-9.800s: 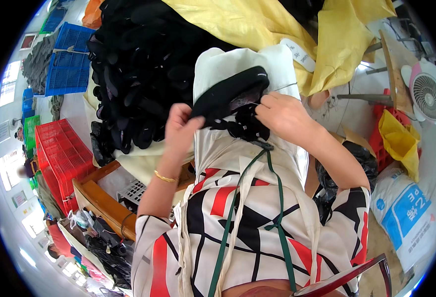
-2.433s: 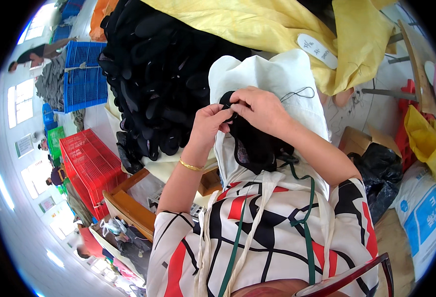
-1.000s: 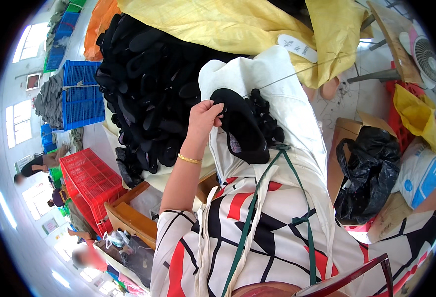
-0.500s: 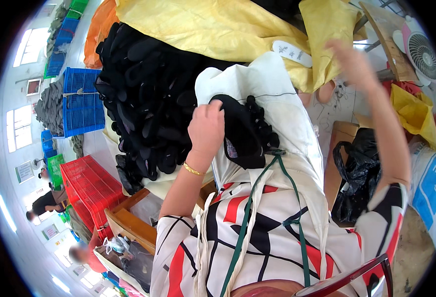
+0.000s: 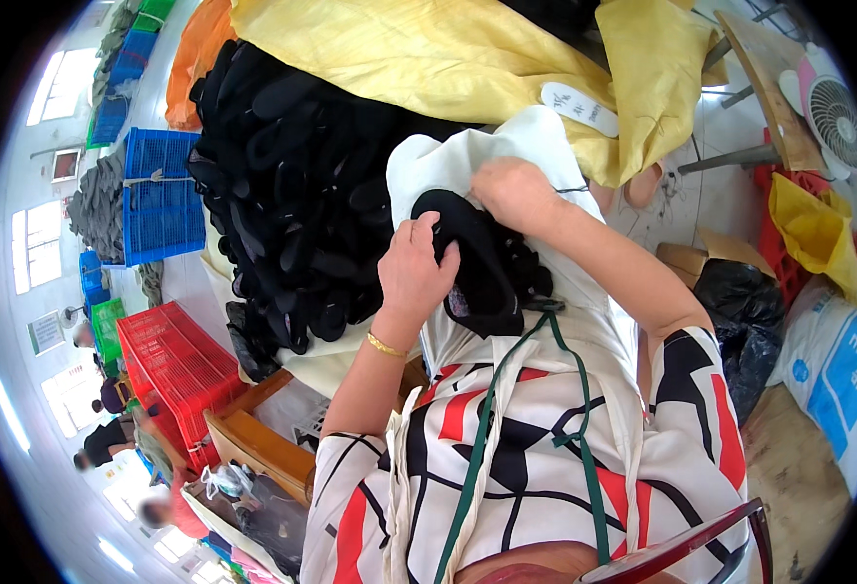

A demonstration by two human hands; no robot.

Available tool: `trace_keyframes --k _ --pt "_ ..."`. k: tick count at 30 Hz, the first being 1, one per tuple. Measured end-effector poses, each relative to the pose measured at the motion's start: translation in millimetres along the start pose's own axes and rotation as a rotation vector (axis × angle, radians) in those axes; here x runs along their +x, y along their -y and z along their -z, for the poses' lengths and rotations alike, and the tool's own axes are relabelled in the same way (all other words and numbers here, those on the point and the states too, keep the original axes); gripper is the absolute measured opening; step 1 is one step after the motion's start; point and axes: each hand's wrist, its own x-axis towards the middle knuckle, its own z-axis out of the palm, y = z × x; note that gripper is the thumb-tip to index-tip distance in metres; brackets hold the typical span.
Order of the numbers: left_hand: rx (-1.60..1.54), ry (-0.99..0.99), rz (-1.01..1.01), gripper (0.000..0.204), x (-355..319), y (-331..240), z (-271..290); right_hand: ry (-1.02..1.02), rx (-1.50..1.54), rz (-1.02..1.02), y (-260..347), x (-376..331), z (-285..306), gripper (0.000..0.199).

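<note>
Gripping tight, our left hand (image 5: 412, 273) wraps its fingers round the near edge of a black shoe piece (image 5: 475, 255), thumb on top, holding it against the white cloth (image 5: 467, 161) on our lap. Our right hand (image 5: 518, 193) sits at one o'clock from it, closed in a pinch at the piece's far end, where a thin dark thread (image 5: 573, 188) trails off toward three o'clock; whether a needle is between those fingers we cannot tell. So the piece lies dead centre, between both hands, on top of a small dark bundle (image 5: 521, 280) of similar parts.

We judge this as the middle of a hand-stitching pass: one hand steadies, the other works the edge. The next move calls for a firm hold from the left while the right draws the thread clear, without dragging the cloth.

Off at ten o'clock a big heap of black soles (image 5: 292, 195) waits, yellow sacking (image 5: 467, 68) at twelve.
</note>
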Motion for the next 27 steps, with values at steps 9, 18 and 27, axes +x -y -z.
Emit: trace_keyframes --k 9,18,27 --pt "-0.057 -0.014 0.025 0.043 5.4 15.8 -10.1 -0.348 1.893 -0.696 65.6 34.0 -2.4 0.031" --pt "0.140 -0.111 -0.346 0.042 25.8 31.5 4.8 -0.357 1.927 -0.601 101.7 6.0 38.5 0.028" --pt "-0.071 0.129 -0.386 0.025 14.9 12.9 3.0 -0.313 1.442 -0.381 142.9 -62.2 45.4 0.033"
